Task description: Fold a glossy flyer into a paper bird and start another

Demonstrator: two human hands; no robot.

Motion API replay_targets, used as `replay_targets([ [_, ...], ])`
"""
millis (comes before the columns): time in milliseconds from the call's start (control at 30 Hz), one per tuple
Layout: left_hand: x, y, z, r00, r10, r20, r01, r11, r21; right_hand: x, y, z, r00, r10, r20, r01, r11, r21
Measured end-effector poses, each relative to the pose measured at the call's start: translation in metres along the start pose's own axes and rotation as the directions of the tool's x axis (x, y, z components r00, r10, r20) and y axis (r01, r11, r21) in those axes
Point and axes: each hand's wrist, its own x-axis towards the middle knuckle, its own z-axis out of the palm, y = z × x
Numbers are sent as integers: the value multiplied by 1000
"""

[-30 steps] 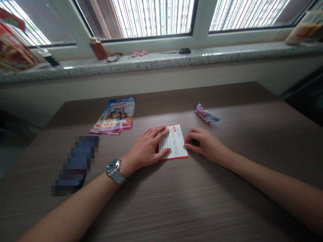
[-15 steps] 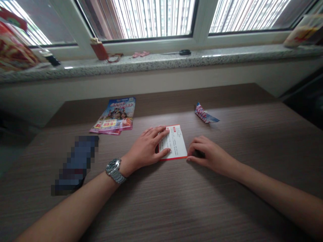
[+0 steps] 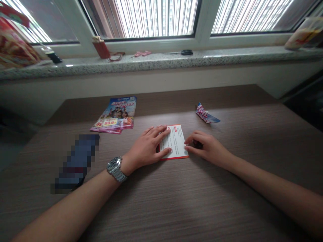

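A white printed sheet with a red border (image 3: 178, 143) lies on the brown table. My left hand (image 3: 150, 144), with a metal watch at the wrist, rests flat on the sheet's left part, fingers spread, hiding that side. At the sheet's right edge is my right hand (image 3: 205, 148), its thumb and forefinger touching or very close to the edge with a small gap between their tips. The other fingers of this hand are curled under and partly hidden.
Colourful leaflets (image 3: 117, 114) lie in a stack at the back left. A blurred-out dark flat object (image 3: 77, 163) is left of my forearm. Behind my right hand sits a folded paper piece (image 3: 205, 114). Scissors (image 3: 186, 52) and a red box (image 3: 101, 48) are on the stone sill.
My right hand has moved slightly up and left along the sheet's right edge, from its near corner towards the middle. My left hand stays on the sheet.
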Motion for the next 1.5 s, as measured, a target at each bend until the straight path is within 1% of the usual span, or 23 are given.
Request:
replay_targets([
  [100, 0, 0, 0, 1000, -2, 3, 2, 1000, 2, 0, 3, 4, 999, -33, -9, 33, 999, -31],
  [233, 0, 0, -1, 1000, -4, 9, 4, 1000, 6, -2, 5, 7, 999, -42, -19, 41, 999, -34],
  [500, -1, 0, -1, 1000, 9, 12, -9, 1000, 2, -1, 2, 4, 999, -32, -15, 31, 999, -24],
  [667, -2, -2, 0, 1000, 27, -12, -27, 999, -26, -2, 4, 5, 998, -60, -28, 59, 997, -59],
  [767, -2, -2, 0, 1000, 23, -12, -23, 999, -33, -4, 4, 4, 993, -111, -31, 108, 991, -82],
  [867, -2, -1, -1, 1000, 17, -8, -18, 999, -37, -5, 4, 3, 981, -191, -23, 187, 975, -119],
  [967, -2, -1, -1, 1000, 20, -9, -21, 999, -42, -5, 4, 1, 963, -270, 25, 270, 948, -167],
  [1067, -3, -1, -1, 1000, 22, -10, -22, 999, -31, -6, 6, 0, 946, -314, 81, 323, 932, -164],
  [1200, -3, -1, -1, 1000, 19, -6, -19, 1000, -15, -8, 9, 1, 945, -304, 122, 320, 936, -145],
  [1300, -4, 0, -2, 1000, 25, -5, -25, 1000, -2, -8, 8, 1, 947, -297, 122, 313, 939, -143],
  [1500, -3, 3, -5, 993, 91, -69, -90, 996, 15, -7, 8, 0, 948, -297, 114, 312, 940, -138],
])
